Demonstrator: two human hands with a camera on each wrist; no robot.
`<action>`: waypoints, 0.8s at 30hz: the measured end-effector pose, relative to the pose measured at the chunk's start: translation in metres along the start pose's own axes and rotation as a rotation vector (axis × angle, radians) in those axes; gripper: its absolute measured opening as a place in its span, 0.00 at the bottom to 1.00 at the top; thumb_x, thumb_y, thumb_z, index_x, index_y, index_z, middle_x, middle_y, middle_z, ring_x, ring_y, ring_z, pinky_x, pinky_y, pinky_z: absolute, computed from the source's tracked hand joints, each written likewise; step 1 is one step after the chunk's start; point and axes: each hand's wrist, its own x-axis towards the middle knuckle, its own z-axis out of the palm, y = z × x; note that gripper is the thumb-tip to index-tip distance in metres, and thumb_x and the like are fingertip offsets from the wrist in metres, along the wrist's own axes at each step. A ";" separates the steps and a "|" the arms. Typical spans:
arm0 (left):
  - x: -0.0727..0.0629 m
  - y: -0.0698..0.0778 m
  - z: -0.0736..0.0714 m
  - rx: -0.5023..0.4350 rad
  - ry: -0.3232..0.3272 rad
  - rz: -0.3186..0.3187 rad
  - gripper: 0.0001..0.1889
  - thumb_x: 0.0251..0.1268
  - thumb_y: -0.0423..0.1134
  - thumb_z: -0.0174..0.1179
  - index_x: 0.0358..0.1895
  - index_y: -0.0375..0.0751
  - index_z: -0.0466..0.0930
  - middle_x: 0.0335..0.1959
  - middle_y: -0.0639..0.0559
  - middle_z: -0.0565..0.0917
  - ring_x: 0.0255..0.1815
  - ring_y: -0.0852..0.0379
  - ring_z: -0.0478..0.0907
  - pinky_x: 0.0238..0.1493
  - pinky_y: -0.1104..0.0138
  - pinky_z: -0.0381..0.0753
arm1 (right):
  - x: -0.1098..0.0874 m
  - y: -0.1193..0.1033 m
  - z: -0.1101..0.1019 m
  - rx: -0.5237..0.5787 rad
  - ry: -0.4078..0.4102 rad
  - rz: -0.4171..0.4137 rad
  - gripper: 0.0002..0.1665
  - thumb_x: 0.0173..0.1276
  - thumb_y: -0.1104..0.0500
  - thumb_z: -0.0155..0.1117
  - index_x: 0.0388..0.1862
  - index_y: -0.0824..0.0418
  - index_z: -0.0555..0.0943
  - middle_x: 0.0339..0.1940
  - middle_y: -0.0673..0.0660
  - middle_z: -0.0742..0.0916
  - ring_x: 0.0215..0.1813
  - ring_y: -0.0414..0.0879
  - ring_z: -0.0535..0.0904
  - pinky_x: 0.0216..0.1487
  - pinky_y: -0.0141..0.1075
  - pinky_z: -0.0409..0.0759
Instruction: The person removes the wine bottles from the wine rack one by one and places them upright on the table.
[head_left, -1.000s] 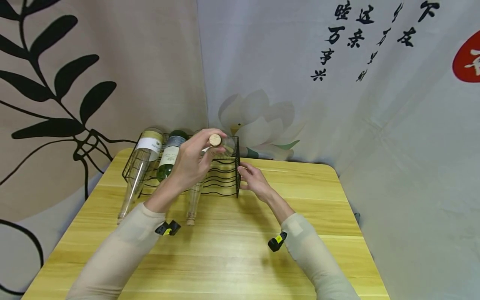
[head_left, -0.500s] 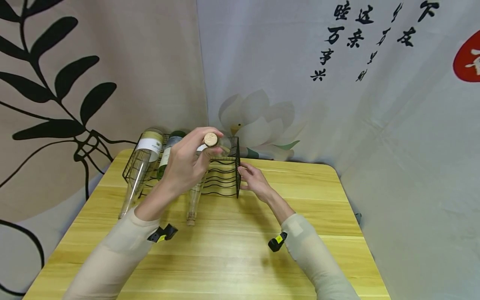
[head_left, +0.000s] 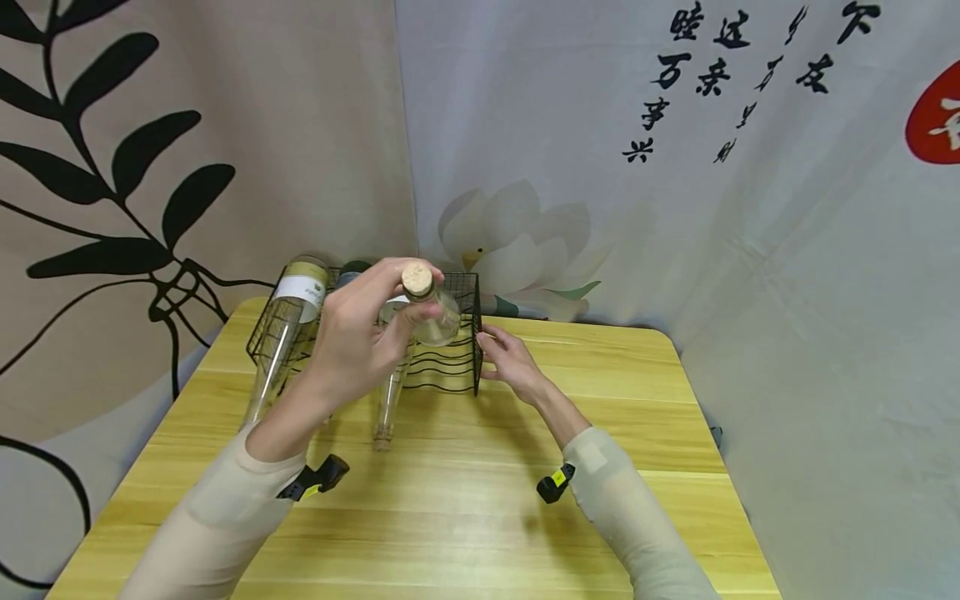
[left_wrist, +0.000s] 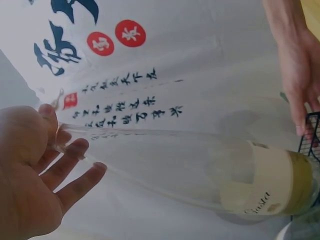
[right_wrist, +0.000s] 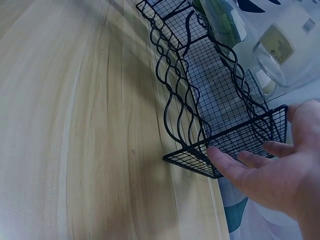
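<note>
My left hand pinches the neck of a corked clear glass bottle between thumb and fingers. The bottle stands steeply over the right part of a black wire wine rack, cork toward the head camera. In the left wrist view, a cream label and a gold band show near its base. My right hand rests its extended fingers against the rack's right mesh end panel, as the right wrist view also shows.
A clear bottle lies in the rack's left end. Another clear bottle lies mid-rack, its neck jutting toward the front. Between them a green bottle is mostly hidden behind my left hand. A curtain hangs behind the wooden table.
My left hand has shifted slightly left and nearer with the bottle, and more of the bottle's body shows below the cork. The right hand and the rack have stayed put.
</note>
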 end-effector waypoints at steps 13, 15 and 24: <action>0.004 0.020 -0.009 -0.046 -0.034 -0.011 0.29 0.86 0.56 0.61 0.55 0.26 0.87 0.51 0.36 0.93 0.54 0.41 0.93 0.63 0.68 0.94 | 0.001 0.000 0.000 0.018 -0.002 0.002 0.41 0.94 0.43 0.56 0.95 0.58 0.59 0.92 0.68 0.68 0.90 0.75 0.64 0.84 0.70 0.77; 0.004 0.021 -0.009 -0.059 -0.045 -0.016 0.29 0.86 0.56 0.61 0.54 0.26 0.87 0.51 0.37 0.93 0.54 0.42 0.94 0.61 0.68 0.95 | 0.001 0.000 0.000 0.022 0.000 0.003 0.41 0.94 0.44 0.56 0.95 0.58 0.59 0.92 0.68 0.68 0.90 0.75 0.64 0.84 0.71 0.76; 0.000 0.029 -0.006 -0.175 -0.098 -0.038 0.21 0.83 0.47 0.67 0.55 0.26 0.87 0.50 0.37 0.93 0.52 0.47 0.93 0.57 0.71 0.95 | -0.001 -0.001 0.001 -0.003 0.010 0.002 0.41 0.94 0.43 0.55 0.95 0.57 0.60 0.89 0.68 0.72 0.86 0.70 0.73 0.80 0.67 0.83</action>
